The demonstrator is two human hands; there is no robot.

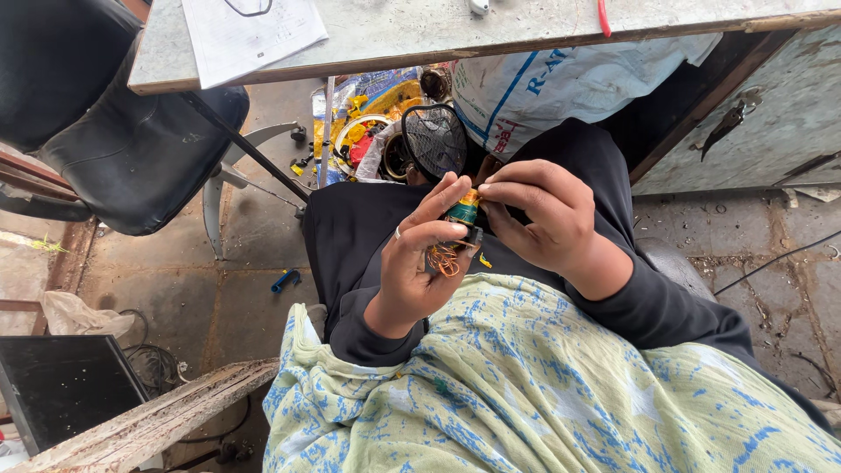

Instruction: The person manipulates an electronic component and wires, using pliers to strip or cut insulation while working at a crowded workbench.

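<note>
Item, nearest: your lap, draped in a pale green cloth (543,385) with blue blotches, black sleeves emerging over it.

Item: your left hand (416,263), palm turned up towards you, a ring on one finger. Its fingers (442,197) curl around a small wound coil (464,210) and pinch it from the left.

Item: your right hand (543,215), coming in from the right. Its fingers (504,188) are pressed together on the coil's upper end, touching it. Both hands are in contact; the left carries the weight.

Item: the coil itself, held above your lap between the two hands. Short body wrapped in green and yellow, long axis running roughly up and away from you, tilted a little. A loose loop of bare copper wire (445,258) hangs from its lower end against your left palm.

Item, beyond: a round black mesh guard (435,140) on the floor among yellow packaging.

Item, farthest: the worktop (526,26), its near edge overhead, a sheet of paper (254,35) at its left corner.
</note>
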